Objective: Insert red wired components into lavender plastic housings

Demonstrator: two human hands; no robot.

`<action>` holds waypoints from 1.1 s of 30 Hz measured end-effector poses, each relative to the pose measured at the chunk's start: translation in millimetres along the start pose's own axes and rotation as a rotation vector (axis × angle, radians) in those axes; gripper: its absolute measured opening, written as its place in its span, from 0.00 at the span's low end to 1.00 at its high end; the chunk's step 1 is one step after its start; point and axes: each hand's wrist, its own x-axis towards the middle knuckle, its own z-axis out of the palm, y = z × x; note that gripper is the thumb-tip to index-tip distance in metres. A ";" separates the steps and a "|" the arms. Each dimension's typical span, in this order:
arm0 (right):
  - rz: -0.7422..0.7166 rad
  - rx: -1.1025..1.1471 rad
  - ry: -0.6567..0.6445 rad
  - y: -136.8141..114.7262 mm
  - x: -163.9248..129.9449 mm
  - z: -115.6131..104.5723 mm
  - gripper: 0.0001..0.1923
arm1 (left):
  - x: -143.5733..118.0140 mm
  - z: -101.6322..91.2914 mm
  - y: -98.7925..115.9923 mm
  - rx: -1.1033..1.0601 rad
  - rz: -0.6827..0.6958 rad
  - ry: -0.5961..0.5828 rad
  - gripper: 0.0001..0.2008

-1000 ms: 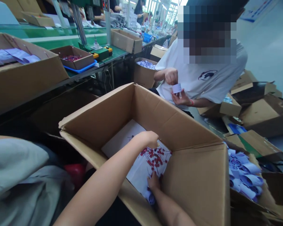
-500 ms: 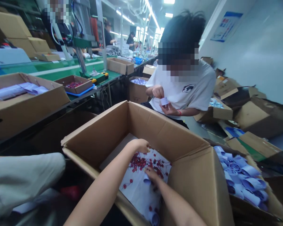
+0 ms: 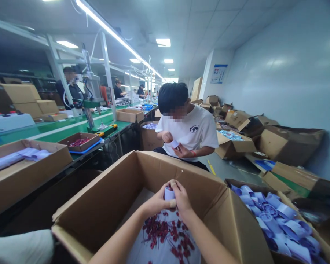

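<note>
My left hand (image 3: 157, 201) is closed around a short white plastic cylinder (image 3: 169, 194), its thumb across the front. On the far side, my right hand (image 3: 180, 195) has its fingers bent over the cylinder's upper rim. A small red part (image 3: 170, 188) shows at the cylinder's mouth, by my right fingertips, which partly hide it. Both hands are raised above the inside of a large cardboard box (image 3: 112, 198). Below them lies a loose heap of small red round parts with thin wires (image 3: 158, 229), spread on a pale sheet (image 3: 137, 247).
Another carton at the right holds many white cylinders (image 3: 286, 211). Across the box sits a co-worker in a white shirt (image 3: 192, 128), holding a similar white piece (image 3: 175, 143). A green workbench (image 3: 55, 134) with cartons and a press runs along the left. More cartons (image 3: 275, 145) lie by the wall.
My left hand has left the red heap and my right hand has risen from low in the box. They now meet at the white cylinder. The view has tilted up.
</note>
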 end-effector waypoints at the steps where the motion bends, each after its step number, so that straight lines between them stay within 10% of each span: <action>1: -0.001 0.027 0.022 -0.5 -3.3 -2.2 0.29 | -0.9 1.7 -1.8 -0.031 0.030 0.006 0.43; 10: -0.019 0.019 -0.141 -19.1 7.7 -37.3 0.20 | -7.0 -19.8 -10.5 -0.133 0.089 0.154 0.32; 18: -0.113 -0.350 -0.460 -19.9 -9.0 -33.2 0.06 | -3.1 -23.4 -5.2 -0.548 0.142 -0.167 0.36; 24: -0.320 -0.655 -0.310 -22.6 -10.2 -32.8 0.03 | -7.6 -22.5 7.1 -0.637 0.197 -0.065 0.35; 33: -0.528 -0.549 -0.202 -19.7 -4.9 -31.0 0.13 | -8.0 -22.9 7.4 -0.666 0.208 0.053 0.35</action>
